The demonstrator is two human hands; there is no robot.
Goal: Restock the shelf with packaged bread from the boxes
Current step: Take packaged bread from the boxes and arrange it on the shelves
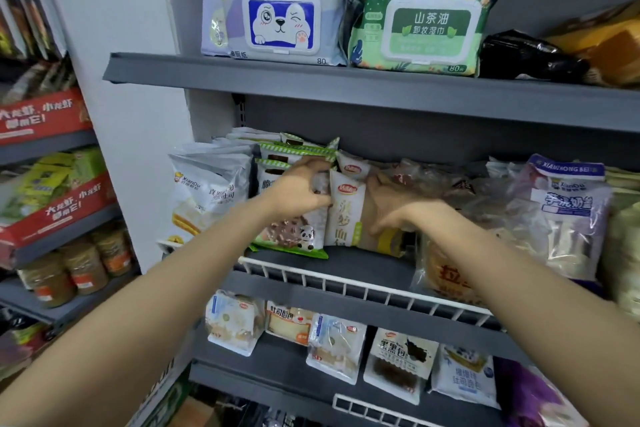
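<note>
- Nearest the camera, two bare forearms rise from the lower corners of the frame towards the middle shelf at centre.
- The left hand has its fingers curled round the stack of green-edged bread packs, just left of centre.
- The right hand rests on the white and tan bread pack standing at centre, thumb and fingers bent round its side and gripping it.
- That pack stands upright behind the white wire rail, touching the green-edged stack.
- The step in hand looks like seating this pack in its row.
- No boxes are in view; the next move likely calls for squaring the pack upright, letting go, then reaching down for more stock.
</note>
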